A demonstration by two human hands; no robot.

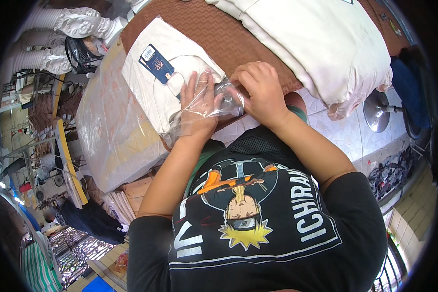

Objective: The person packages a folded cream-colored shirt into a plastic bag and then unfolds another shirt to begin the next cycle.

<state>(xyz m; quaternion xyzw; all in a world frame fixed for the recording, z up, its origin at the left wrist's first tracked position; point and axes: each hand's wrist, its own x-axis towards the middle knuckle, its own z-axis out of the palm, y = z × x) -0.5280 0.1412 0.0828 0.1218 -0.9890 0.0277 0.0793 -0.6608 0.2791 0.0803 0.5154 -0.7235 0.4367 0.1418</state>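
Note:
A folded cream garment [141, 90] lies in a clear plastic bag [229, 101] on the table's near part. A dark blue hang tag [155, 63] with a thin string loop rests on the garment. My left hand [198, 101] lies on the garment's near end with its fingers stretched out, and clear film crosses over the back of it. My right hand [262, 91] is closed, fingers curled and thumb bent in, on the loose edge of the plastic bag at the garment's right. Its fingertips are partly hidden.
A brown patterned cloth [214, 41] covers the table. A large pile of cream garments [316, 48] lies at the far right. Left of the bagged garment is a plastic-wrapped stack [114, 131]. White carved balusters [82, 23] stand at the upper left. A round metal base [376, 111] is on the right.

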